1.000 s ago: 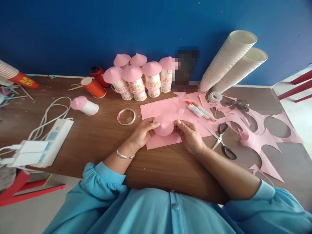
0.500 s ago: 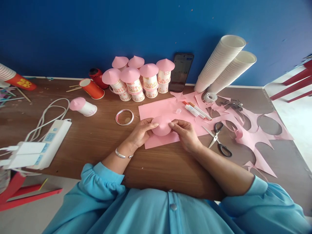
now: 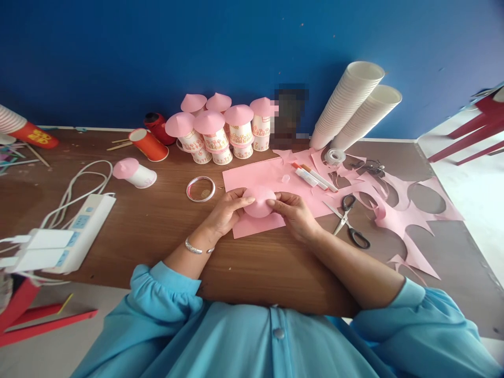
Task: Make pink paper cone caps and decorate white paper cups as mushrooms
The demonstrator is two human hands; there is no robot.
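Observation:
A pink paper cone [image 3: 259, 206] is held by its edges over a pink paper sheet [image 3: 252, 168]. My left hand [image 3: 232, 208] pinches its left side, thumb on top and fingers underneath. On the right side, my right hand [image 3: 293, 211] grips it the same way. Beyond the hands stand several decorated paper cups with pink cone roofs [image 3: 211, 123]. Scissors [image 3: 346, 220] lie with blades apart to the right of my right hand. Markers and a white tube [image 3: 311, 176] rest on the sheet, near a small clear cap [image 3: 285, 179].
Two tall stacks of white cups [image 3: 348, 102] lean near the blue wall. Cut pink scraps [image 3: 401, 215] spread across the right side. A tape ring [image 3: 200, 189], a roofed cup [image 3: 136, 172], a red cup [image 3: 148, 145] and a power strip [image 3: 88, 223] are on the left.
The view has shifted slightly, so things on the right appear a little further left. Both hands keep their hold on the cone, which looks tilted slightly differently.

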